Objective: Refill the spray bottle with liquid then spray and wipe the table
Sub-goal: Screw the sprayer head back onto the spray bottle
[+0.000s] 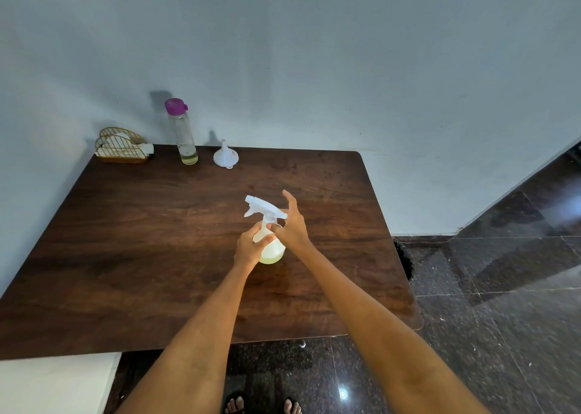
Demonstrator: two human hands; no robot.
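A translucent spray bottle [273,251] with pale yellow-green liquid at its bottom stands mid-table on the dark wooden table [141,224]. Its white trigger head [262,207] sits on top, nozzle pointing left. My left hand [250,245] grips the bottle's body from the left. My right hand [290,223] pinches the collar under the trigger head with thumb and forefinger, its other fingers stretched upward. A clear refill bottle [184,135] with a purple cap and a little liquid left stands at the back. Beside it a white funnel [225,156] rests mouth down.
A wire napkin holder [121,147] with white tissues sits in the back left corner. The table is against a pale wall. Dark glossy floor tiles [487,303] lie to the right. A white surface [56,382] is at the lower left.
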